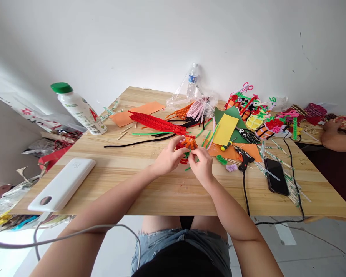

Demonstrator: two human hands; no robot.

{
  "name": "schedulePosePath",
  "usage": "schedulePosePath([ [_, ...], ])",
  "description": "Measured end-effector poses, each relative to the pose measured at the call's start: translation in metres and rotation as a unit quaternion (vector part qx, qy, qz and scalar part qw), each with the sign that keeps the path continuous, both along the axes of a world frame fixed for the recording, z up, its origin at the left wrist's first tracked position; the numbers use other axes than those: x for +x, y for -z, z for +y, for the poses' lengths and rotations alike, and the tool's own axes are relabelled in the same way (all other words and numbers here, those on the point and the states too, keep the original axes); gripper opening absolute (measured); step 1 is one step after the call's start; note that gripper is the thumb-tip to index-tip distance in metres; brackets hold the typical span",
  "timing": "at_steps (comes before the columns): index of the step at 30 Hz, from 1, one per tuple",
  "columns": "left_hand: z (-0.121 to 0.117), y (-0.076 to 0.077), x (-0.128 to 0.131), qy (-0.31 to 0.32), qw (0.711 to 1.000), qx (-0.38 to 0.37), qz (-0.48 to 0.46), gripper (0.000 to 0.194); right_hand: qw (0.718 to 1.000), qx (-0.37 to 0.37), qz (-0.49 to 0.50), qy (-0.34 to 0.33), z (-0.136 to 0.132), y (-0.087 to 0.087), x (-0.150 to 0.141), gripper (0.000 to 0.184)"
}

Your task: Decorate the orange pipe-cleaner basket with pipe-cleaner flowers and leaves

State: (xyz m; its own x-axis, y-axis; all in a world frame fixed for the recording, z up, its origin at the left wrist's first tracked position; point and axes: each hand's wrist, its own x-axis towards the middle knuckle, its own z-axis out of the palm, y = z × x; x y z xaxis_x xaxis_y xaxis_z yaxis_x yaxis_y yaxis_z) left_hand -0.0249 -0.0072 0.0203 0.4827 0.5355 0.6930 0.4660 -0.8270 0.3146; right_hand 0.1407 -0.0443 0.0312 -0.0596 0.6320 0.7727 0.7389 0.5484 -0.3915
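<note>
Above the middle of the wooden table, my left hand grips a small pipe-cleaner craft, fuzzy orange on top with red around it and a bit of green in front. From the other side, my right hand pinches at the green part, its thumb and fingertips pressed together close to my left fingers. What sits between the right fingertips is too small to make out. Just behind the craft lies a bundle of red pipe cleaners. Short curled green and lilac pieces rest right of my right hand.
A black glue gun with a trailing cable, pliers and a phone lie right. Finished crafts stand behind. Left are a white power bank and a green-capped bottle. Another person's arm shows far right.
</note>
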Motion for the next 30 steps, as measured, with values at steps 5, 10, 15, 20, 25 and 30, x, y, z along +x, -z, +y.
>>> schedulePosePath([
  [5,-0.0003,-0.0009,0.0006,-0.001,1.0,0.011,0.009,0.021,1.0,0.011,-0.001,-0.001,0.0012,0.0006,0.0011,0.012],
  [10,0.0003,-0.0029,-0.0015,0.0,1.0,-0.009,0.014,0.021,1.0,0.008,-0.001,-0.018,0.0011,-0.0004,0.0041,0.008],
  [15,0.0005,-0.0025,-0.0029,0.01,1.0,-0.029,-0.004,0.022,1.0,0.005,-0.001,-0.028,-0.0004,0.0002,0.0062,0.009],
  [20,0.0003,-0.0027,-0.0023,0.019,0.999,-0.026,-0.023,0.021,0.998,-0.029,0.052,-0.003,-0.0031,-0.0002,0.0049,0.007],
  [25,-0.0002,-0.0034,-0.002,0.018,0.999,-0.017,-0.02,0.02,0.985,-0.104,0.136,0.0,-0.0032,-0.0005,0.0022,0.006],
  [30,-0.0005,-0.0032,-0.0009,0.015,1.0,-0.008,-0.017,0.018,0.979,-0.129,0.158,-0.005,-0.002,-0.0012,0.0006,0.008],
])
